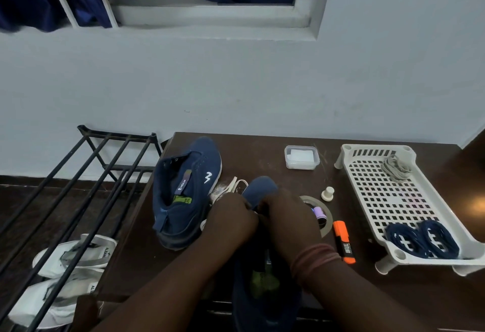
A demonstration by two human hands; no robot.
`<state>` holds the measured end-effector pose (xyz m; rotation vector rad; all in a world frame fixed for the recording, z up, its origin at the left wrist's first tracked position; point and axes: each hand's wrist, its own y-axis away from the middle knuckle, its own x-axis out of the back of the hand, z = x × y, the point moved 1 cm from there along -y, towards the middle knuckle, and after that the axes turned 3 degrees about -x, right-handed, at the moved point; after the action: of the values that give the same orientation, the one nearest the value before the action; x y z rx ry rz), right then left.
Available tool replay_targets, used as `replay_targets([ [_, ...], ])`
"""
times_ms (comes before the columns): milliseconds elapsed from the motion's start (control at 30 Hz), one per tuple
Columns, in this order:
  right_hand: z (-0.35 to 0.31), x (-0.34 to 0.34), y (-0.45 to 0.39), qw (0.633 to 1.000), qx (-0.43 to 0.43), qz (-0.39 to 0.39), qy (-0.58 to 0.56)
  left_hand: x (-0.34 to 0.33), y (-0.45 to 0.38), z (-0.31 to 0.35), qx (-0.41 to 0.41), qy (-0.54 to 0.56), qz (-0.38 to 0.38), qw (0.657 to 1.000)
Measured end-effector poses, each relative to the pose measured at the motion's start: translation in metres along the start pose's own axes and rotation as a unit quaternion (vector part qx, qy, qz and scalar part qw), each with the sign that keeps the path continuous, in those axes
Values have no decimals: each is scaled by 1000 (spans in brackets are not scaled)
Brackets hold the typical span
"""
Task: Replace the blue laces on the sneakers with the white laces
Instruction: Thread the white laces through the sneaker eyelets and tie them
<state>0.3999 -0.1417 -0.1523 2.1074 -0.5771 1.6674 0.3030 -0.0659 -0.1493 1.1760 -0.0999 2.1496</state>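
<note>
While your left hand [233,213] and right hand [286,213] pinch together over the near navy sneaker [262,189] on the worktop [262,147], grip the limp white lace [235,184] by its stiff tip.

Both forearms are bare from the bottom of the frame up — no sleeves, no gloves, no watch. The bare left hand [233,216] has nothing on it; no ring that I can make out, tho the fingers are mostly tucked out of sight. The bare right hand [286,216] has a stack of thin pinkish-red thread bands [313,259] wound several times round the wrist, approx. a dozen strands bunched together.
</note>
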Motion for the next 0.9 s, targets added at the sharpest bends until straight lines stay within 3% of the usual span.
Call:
replay_targets([
  [100, -2, -2, -2, 996, 3, -23, 80, 5, 1, 1, 9, 25, -8, 1000],
  [167, -3, -2, -5, 997, 0, -49, 63, 6, 1, 1, 16, 40, -6, 999],
  [300, 8, 28, -12, 996, -30, 30, -76, 6, -3, -2, 33, 36, -15, 999],
  [367, 33, 67, -20, 961, -107, 86, -238, 7, -4, -3, 52, 52, -35, 997],
  [433, 60, 107, -24, 885, -154, 187, -398, 8, -3, -1, 64, 76, -47, 994],
  [467, 72, 121, -25, 823, -161, 231, -493, 9, -2, 0, 68, 85, -50, 993],
  [500, 78, 127, -23, 728, -175, 230, -621, 9, -2, 0, 68, 85, -52, 993],
  [533, 76, 128, -20, 626, -178, 177, -738, 8, -2, -1, 65, 80, -52, 993],
  [567, 72, 119, -18, 596, -185, 125, -771, 8, -3, -1, 62, 76, -52, 994],
  [600, 66, 109, -16, 633, -194, 82, -745, 8, -3, -1, 60, 76, -54, 994],
  [667, 53, 78, -13, 788, -165, 37, -592, 9, -3, 0, 55, 80, -55, 994],
  [733, 35, 50, -10, 929, -57, 27, -365, 10, -2, 3, 45, 61, -57, 995],
  [767, 28, 34, -10, 971, 4, 8, -240, 10, -2, 4, 37, 51, -56, 996],
  [833, 17, 9, -10, 997, 55, -35, -35, 10, -2, 3, 33, 48, -53, 997],
  [900, 7, -2, -13, 997, 61, -37, 42, 10, -3, 2, 38, 52, -60, 996],
])
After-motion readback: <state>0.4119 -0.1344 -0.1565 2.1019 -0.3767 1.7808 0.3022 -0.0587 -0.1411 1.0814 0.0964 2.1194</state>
